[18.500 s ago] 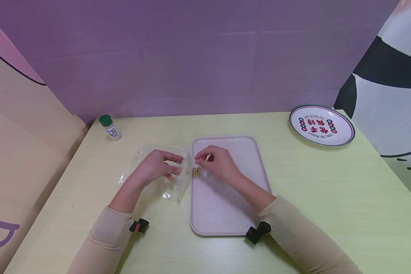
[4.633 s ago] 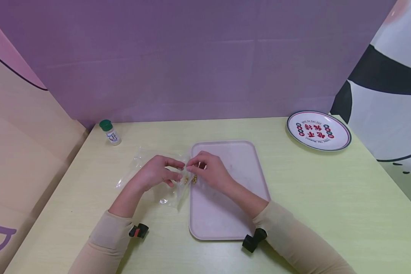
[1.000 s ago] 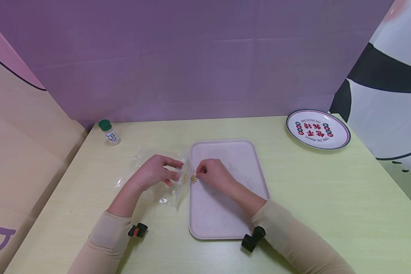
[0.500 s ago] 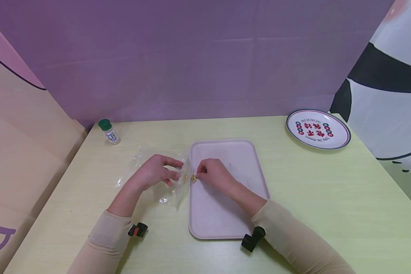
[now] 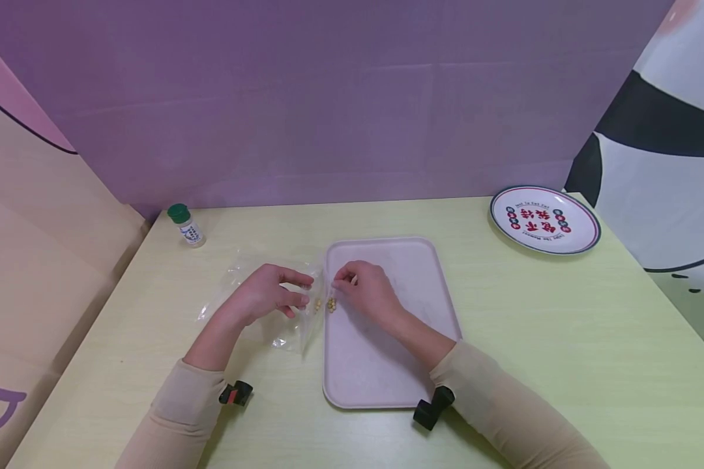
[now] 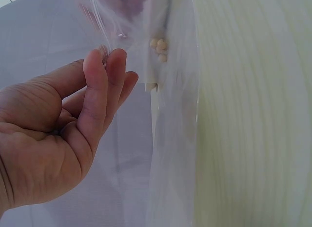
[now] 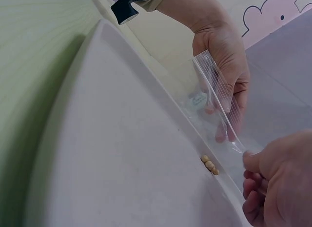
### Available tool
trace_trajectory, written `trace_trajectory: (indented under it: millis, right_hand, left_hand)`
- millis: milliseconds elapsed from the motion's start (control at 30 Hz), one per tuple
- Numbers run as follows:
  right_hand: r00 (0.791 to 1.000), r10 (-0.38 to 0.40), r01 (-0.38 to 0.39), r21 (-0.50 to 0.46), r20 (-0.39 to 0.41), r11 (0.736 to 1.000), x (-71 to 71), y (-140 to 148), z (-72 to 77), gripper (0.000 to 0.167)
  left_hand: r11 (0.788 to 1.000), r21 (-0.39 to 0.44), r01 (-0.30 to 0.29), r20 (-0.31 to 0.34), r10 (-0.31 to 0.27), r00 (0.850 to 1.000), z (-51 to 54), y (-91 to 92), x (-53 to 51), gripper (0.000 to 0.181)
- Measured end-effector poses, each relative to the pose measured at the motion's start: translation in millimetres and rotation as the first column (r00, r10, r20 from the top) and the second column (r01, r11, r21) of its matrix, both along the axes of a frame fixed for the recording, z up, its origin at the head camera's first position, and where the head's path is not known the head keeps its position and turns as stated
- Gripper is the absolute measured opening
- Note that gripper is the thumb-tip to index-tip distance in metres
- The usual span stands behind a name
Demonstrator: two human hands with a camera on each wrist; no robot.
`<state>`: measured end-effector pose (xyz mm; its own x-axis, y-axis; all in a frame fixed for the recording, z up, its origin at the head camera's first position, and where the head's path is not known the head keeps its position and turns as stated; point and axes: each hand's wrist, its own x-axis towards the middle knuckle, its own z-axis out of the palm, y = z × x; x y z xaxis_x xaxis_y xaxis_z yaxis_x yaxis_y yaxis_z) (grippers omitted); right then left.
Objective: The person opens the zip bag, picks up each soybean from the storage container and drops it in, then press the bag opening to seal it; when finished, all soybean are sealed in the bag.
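My left hand [image 5: 270,296] is at a clear plastic zip bag [image 5: 293,329], its fingers and thumb spread apart near the bag's mouth. In the left wrist view, several pale yellow beans, like soybeans [image 6: 161,47], show through the plastic. More soybeans [image 5: 331,305] lie clustered by the left rim of the lilac tray [image 5: 393,384]. Above them my right hand [image 5: 368,290] holds its thumb and fingertips pinched together close to the bag. Any bean in that pinch is too small or hidden to see. In the right wrist view, the bag's zip strip [image 7: 219,97] runs across my left hand.
A small jar with a green lid [image 5: 179,213] stands at the table's back left. An oval white plate [image 5: 544,220] with red lettering lies at the back right. Behind the table [image 5: 563,339] rises a purple backdrop [image 5: 352,98].
Over the last half second my right hand has lifted from the beans on the tray, away and slightly left toward the bag. The left hand stays in place. More beans show in the bag than 18.5 seconds ago.
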<state>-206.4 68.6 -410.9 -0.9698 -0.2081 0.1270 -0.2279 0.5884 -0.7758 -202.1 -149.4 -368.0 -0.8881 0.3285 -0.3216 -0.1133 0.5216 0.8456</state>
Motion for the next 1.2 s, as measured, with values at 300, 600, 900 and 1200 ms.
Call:
trace_trajectory:
  millis: [300,600,900,1200]
  right_hand:
    - [0.995,-0.038,0.026,-0.130,-0.091,0.991,2.0,-1.6,3.2,0.005]
    - [0.993,0.068,-0.084,-0.180,-0.095,0.980,6.5,-4.1,7.9,0.005]
    - [0.987,0.139,-0.150,-0.146,-0.077,0.978,4.8,-4.4,3.5,0.005]
    - [0.985,0.168,-0.172,-0.090,-0.048,0.981,3.8,-4.6,1.0,0.005]
  left_hand:
    - [1.000,0.004,0.003,-0.003,-0.003,1.000,-1.7,-0.2,-0.4,0.042]
    - [1.000,-0.001,0.012,-0.002,-0.012,1.000,-1.4,0.3,-0.5,0.041]
    - [1.000,0.013,0.018,0.003,-0.018,1.000,-0.5,0.4,-0.5,0.041]
    - [0.999,0.029,0.013,0.009,-0.014,1.000,-1.1,-0.4,-0.3,0.041]
